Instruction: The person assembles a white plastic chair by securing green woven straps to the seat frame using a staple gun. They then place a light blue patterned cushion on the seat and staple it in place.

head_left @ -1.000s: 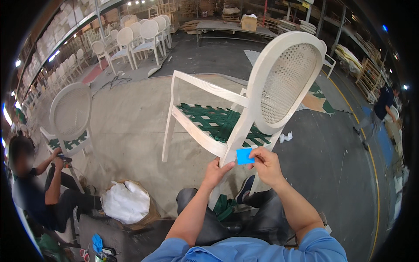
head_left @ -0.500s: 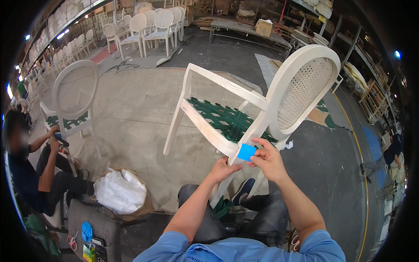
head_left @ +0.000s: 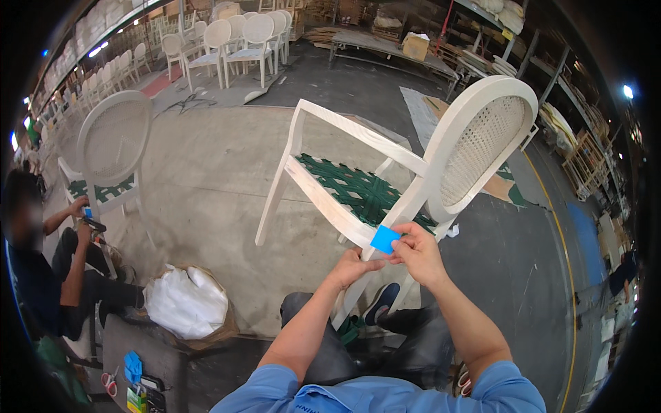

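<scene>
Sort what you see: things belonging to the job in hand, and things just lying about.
In use:
chair, gripped by the left hand
blue square, pinched in the right hand

Seemingly just lying about:
scissors at lower left
blue scrap
white bundle
box

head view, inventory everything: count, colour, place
armchair: one, whitish, green webbing, centre
blue square: one, blue, centre, by armchair
second chair: one, whitish, left
background chairs: many, whitish, upper left
co-workers: two, dark clothes, left and far right
sack: one, brown, white filling, lower left
scissors: at least one, red-handled, lower left
padded seat: one, dark grey, lower left
blue bundle: one, blue, on padded seat
table: one, grey, top centre
box: one, brown, on table
left hand: one, bare, gripping armchair
right hand: one, bare, holding blue square
</scene>
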